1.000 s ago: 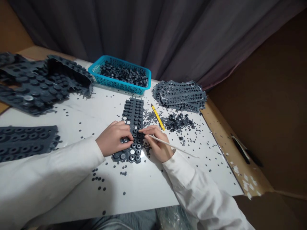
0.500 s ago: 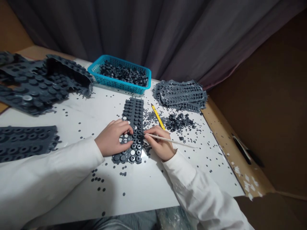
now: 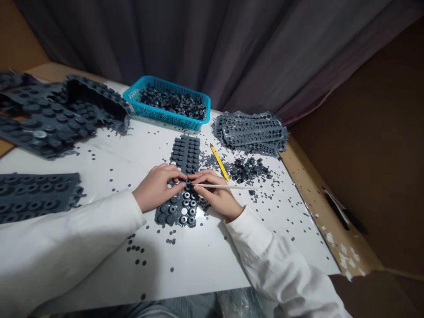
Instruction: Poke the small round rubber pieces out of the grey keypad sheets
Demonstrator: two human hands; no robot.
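Observation:
A dark grey moulded rubber sheet (image 3: pixel 185 152) with rows of round studs lies lengthwise in front of me; some studs carry white discs. My left hand (image 3: pixel 160 185) rests over its left side, the thumb and index fingertips drawn close together at a stud in the middle. Just to the right, my right hand (image 3: pixel 217 194) grips a thin pale stick (image 3: pixel 235 186), its near end at the same studs. The right fingertips almost meet the left ones, and both hands cover the sheet's middle.
A blue basket (image 3: pixel 165 117) of small black rubber parts stands at the back. Stacked perforated sheets (image 3: pixel 251 130), a yellow cutter knife (image 3: pixel 219 162) and a pile of black pieces (image 3: pixel 248 170) lie right. More studded sheets (image 3: pixel 49 119) lie left. Small dark discs are scattered across the white tabletop (image 3: pixel 198 265).
My right hand has moved left over the sheet, bringing the stick's near end to the studs by my left fingertips. The left thumb and index finger have drawn closer together.

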